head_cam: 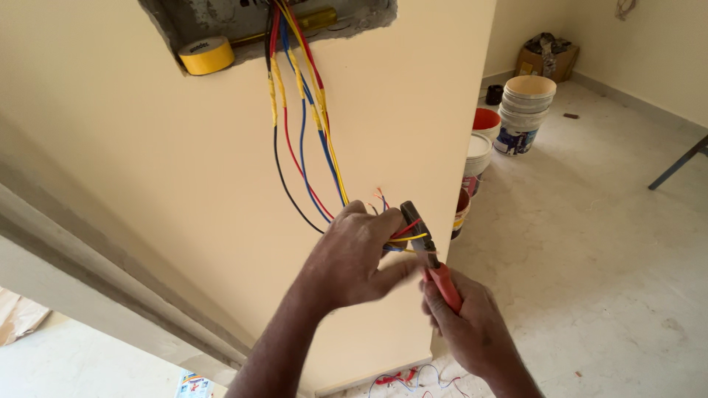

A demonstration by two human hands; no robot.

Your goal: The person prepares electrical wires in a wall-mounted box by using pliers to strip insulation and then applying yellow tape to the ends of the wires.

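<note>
The left hand (354,258) clenches a bundle of coloured insulated wires (302,140); the right hand (461,317) grasps red-handled pliers (428,254). A yellow tape roll (206,55) sits in the wall recess (221,18); stacked white plastic buckets (523,114) and a brown cardboard box (546,59) stand on the floor.

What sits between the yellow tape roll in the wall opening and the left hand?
In the head view, bare cream wall, with the coloured wires hanging alongside from the opening to the left hand; yellow tape roll above.

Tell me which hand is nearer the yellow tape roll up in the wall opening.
Left. The left hand grips the wire bundle below the yellow tape roll; the right hand, holding the red-handled pliers, sits lower and farther right.
</note>
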